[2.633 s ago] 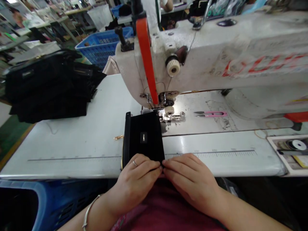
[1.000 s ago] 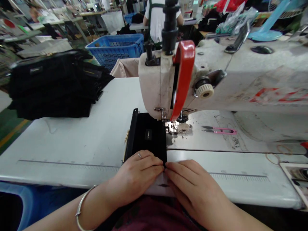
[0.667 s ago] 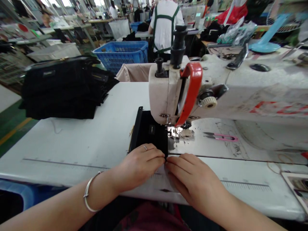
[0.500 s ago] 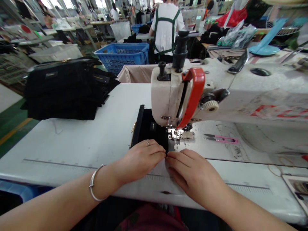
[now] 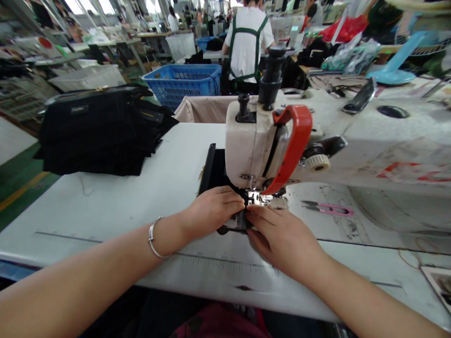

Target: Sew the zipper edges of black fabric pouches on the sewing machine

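Observation:
A black fabric piece [image 5: 219, 173] lies under the head of the white sewing machine [image 5: 244, 145], a dark strip with gold-coloured metal along its left side. My left hand [image 5: 213, 209], wearing a ring, has its fingers together and pinches the fabric's near edge just left of the presser foot [image 5: 254, 197]. Close beside it, my right hand [image 5: 282, 230] holds the same edge, thumb below and fingers bent. The fingertips of both hands almost meet in front of the foot. The machine head and my left hand hide part of the fabric.
Pink-handled thread snips [image 5: 333, 209] lie on the machine bed to the right. A stack of black fabric pieces [image 5: 95, 136] sits at the table's far left. Behind the table are a blue crate [image 5: 183, 84], a beige cloth-lined bin [image 5: 204, 110] and a person in white [image 5: 246, 44].
Both my hands have moved away from me, toward the presser foot, carrying the black fabric piece further under the machine head. The view has shifted slightly.

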Demonstrator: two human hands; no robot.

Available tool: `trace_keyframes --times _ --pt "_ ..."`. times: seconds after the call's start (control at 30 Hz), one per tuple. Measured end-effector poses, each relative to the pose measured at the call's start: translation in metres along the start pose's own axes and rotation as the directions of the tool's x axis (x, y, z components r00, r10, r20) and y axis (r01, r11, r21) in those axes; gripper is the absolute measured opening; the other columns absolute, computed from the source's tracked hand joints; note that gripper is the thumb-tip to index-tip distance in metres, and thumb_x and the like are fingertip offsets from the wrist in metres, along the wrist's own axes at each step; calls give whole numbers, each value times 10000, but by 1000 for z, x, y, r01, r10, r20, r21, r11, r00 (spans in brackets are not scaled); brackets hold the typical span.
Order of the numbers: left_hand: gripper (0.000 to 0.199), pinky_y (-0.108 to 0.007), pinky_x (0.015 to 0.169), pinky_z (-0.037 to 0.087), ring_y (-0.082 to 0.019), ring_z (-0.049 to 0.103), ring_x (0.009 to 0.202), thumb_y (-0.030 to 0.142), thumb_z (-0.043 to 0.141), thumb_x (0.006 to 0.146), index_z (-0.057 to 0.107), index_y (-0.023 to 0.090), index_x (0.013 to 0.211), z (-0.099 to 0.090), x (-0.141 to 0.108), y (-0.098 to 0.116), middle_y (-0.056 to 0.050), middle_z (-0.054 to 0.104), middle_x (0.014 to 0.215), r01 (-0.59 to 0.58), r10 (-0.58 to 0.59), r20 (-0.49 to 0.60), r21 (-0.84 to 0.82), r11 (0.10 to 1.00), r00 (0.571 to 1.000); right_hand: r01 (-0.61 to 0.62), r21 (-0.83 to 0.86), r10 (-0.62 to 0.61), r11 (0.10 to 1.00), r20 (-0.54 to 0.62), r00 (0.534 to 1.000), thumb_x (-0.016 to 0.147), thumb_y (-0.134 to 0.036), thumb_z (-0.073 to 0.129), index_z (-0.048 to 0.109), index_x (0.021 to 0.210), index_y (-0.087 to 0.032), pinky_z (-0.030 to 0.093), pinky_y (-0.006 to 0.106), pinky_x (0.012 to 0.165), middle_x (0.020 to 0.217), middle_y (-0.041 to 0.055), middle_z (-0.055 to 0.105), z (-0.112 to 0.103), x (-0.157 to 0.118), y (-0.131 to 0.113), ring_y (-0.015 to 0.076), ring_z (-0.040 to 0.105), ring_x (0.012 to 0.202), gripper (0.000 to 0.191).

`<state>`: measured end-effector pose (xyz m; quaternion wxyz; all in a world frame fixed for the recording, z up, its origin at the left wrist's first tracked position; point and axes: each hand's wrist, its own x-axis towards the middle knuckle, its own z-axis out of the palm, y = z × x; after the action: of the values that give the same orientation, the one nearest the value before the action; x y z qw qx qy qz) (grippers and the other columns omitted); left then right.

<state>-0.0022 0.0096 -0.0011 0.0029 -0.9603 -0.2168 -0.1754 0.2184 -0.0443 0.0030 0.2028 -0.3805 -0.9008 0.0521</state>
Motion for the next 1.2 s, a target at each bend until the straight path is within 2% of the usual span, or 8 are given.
trace_keyframes --times 0.23,0.4,0.53,0.63,0.73,0.83,0.97,1.2 --pt "222 -300 934 520 -149 661 955 144 457 972 678 165 983 3 12 -14 -37 721 987 62 -56 -95 58 996 994 7 27 -5 1000 -49 999 904 -183 517 640 1079 -132 522 414 831 1126 90 671 7 0 3 241 607 982 220" --pt "204 -304 904 528 -171 669 955 151 507 947 707 191 964 6 11 -19 -24 731 968 141 -136 -69 76 987 988 13 33 -11 999 -62 998 919 -173 498 662 1053 -138 523 403 791 1097 96 685 9 0 4 233 625 968 214" --pt "186 -315 893 533 -182 668 961 147 556 914 718 209 982 6 12 -18 -20 732 997 158 -153 -61 86 984 986 -5 31 6 999 -34 999 919 -184 505 676 1049 -137 529 416 798 1066 105 692 9 2 4 240 631 969 220" --pt "177 -332 866 542 -195 674 935 140 577 889 729 213 943 -1 17 -11 -18 737 972 225 -222 -49 59 973 974 -10 50 12 999 -41 999 919 -186 511 688 1031 -140 532 426 833 1039 105 699 9 2 4 238 630 977 214" --pt "159 -345 841 554 -206 680 914 173 584 886 730 187 950 -13 19 2 -32 743 941 314 -314 26 -2 949 949 -19 74 25 997 -86 996 901 -150 530 670 1102 -133 532 417 859 1081 113 688 8 -1 6 232 623 988 245" --pt "202 -397 937 530 -220 657 1016 204 579 896 712 158 1041 -22 14 18 -59 728 1066 309 -300 106 -69 949 948 12 65 -6 998 -96 995 857 -89 549 649 1151 -135 538 405 834 1107 115 678 7 -5 8 232 619 979 314" --pt "305 -454 1032 479 -233 573 1173 197 528 919 644 151 1197 -22 1 36 -95 645 1254 307 -294 119 -108 946 948 59 47 -54 997 -88 995 848 -67 540 664 1065 -125 537 394 822 1042 112 691 7 -7 8 227 624 965 257" --pt "342 -445 1073 442 -253 510 1244 173 431 958 579 80 1252 -14 -1 43 -134 579 1328 269 -266 151 -3 963 952 84 64 -78 994 -83 993 852 -63 511 664 1040 -146 514 381 818 1073 99 680 3 -9 9 216 612 959 256"
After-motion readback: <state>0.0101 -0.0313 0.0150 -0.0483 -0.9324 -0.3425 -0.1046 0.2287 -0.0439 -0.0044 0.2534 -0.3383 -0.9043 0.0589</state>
